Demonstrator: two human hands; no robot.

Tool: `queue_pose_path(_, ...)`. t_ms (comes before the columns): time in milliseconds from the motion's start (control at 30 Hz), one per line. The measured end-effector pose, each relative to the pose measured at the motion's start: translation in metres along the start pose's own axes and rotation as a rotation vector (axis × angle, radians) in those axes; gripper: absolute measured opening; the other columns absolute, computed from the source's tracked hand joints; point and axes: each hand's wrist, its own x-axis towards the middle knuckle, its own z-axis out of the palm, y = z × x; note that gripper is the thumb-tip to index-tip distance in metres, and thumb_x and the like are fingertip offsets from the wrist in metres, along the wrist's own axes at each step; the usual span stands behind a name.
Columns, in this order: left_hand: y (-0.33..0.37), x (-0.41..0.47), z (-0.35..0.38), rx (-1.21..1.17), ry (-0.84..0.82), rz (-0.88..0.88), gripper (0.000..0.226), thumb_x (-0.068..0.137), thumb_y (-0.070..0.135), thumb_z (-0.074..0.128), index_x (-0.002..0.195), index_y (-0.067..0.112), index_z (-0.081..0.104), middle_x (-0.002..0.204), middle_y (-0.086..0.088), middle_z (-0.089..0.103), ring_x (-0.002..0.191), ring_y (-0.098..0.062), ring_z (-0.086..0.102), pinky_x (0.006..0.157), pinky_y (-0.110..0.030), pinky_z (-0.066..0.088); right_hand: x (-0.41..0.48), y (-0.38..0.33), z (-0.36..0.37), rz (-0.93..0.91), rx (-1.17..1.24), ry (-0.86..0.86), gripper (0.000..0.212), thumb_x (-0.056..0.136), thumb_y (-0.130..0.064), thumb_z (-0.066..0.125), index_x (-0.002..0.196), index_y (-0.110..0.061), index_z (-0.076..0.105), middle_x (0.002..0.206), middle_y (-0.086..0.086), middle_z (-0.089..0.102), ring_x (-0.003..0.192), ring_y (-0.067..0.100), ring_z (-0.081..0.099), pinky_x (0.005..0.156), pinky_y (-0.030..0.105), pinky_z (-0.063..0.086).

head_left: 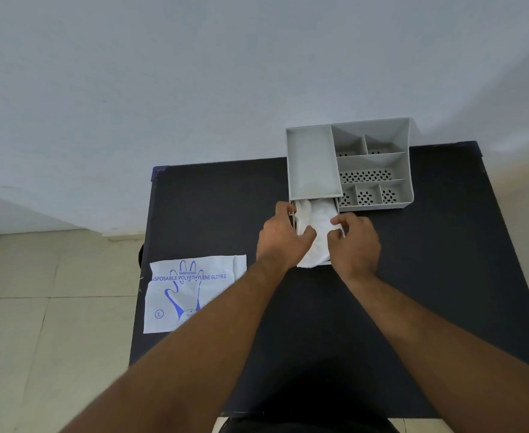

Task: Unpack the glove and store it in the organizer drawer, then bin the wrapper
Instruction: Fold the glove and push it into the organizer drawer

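A grey organizer (372, 160) with several compartments stands at the back of the dark table. Its drawer (338, 204) is pulled out toward me below the left tray. A white translucent glove (317, 226) lies folded in the drawer and spills over its front. My left hand (283, 235) presses on the glove's left side, thumb on it and fingers at the drawer's left wall. My right hand (353, 242) pinches the glove's right edge with fingertips. The empty wrapper (191, 292), white with blue glove print, lies flat at the table's left edge.
The dark table (428, 260) stands against a pale wall (194, 89). Tiled floor (38, 323) shows to the left. A dark round object (140, 254) peeks out beside the table's left edge. No bin is in view.
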Motion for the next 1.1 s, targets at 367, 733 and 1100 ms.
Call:
queue_pose_path(367,-0.002,-0.005,0.002,0.087,0.008,0.021,0.039,0.091,0.021,0.062,0.126,0.027,0.046,0.078,-0.004,0.067,0.067,-0.022,0.067,0.065,-0.041,0.062,-0.005,0.0,0.001,-0.03,0.025,0.045,0.024,0.092,-0.002,0.058,0.104,-0.019,0.07,0.108,0.003,0.063,0.083,0.01,0.055,0.073,0.022,0.04)
queue_pose_path(733,-0.006,-0.015,0.004,0.4,0.014,0.224,0.027,0.097,0.019,0.055,0.119,0.014,0.071,0.121,-0.003,0.061,0.105,-0.021,0.06,0.08,-0.032,0.052,-0.016,0.009,-0.004,-0.185,-0.286,-0.112,0.026,0.092,-0.03,0.058,0.116,-0.03,0.067,0.115,-0.007,0.068,0.107,0.017,0.054,0.073,0.03,0.045)
queue_pose_path(1100,-0.009,-0.018,0.007,0.533,-0.053,0.273,0.034,0.094,0.03,0.057,0.127,0.022,0.061,0.156,-0.007,0.03,0.132,-0.029,0.041,0.103,-0.049,0.041,-0.008,-0.006,0.003,-0.413,-0.263,-0.24,0.036,0.097,-0.02,0.05,0.131,-0.014,0.062,0.127,0.004,0.067,0.114,0.026,0.058,0.097,0.038,0.046)
